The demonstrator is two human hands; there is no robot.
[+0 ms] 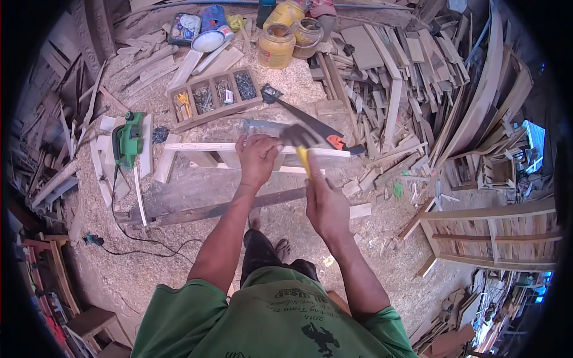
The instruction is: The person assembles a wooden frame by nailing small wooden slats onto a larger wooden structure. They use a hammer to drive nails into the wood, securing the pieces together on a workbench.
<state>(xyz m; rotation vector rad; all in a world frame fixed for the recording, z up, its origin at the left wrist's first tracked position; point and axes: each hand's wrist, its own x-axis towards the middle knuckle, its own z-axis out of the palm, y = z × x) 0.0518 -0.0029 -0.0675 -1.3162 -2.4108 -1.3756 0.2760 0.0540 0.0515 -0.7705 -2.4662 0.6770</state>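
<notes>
Right hand (327,206) grip wrapped round blurred yellow-handled, dark-headed hammer (304,159). Left hand (258,159) on long, pale, straight-edged wooden frame (206,147), 12 o'clock — can't tell if grip's pinching. Black-bladed, orange-handled saw (315,124) crowds frame's 3 o'clock end.

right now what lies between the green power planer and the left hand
In the head view, pale boards, a small dark heap and the left stretch of a long wooden strip lie there.
</notes>
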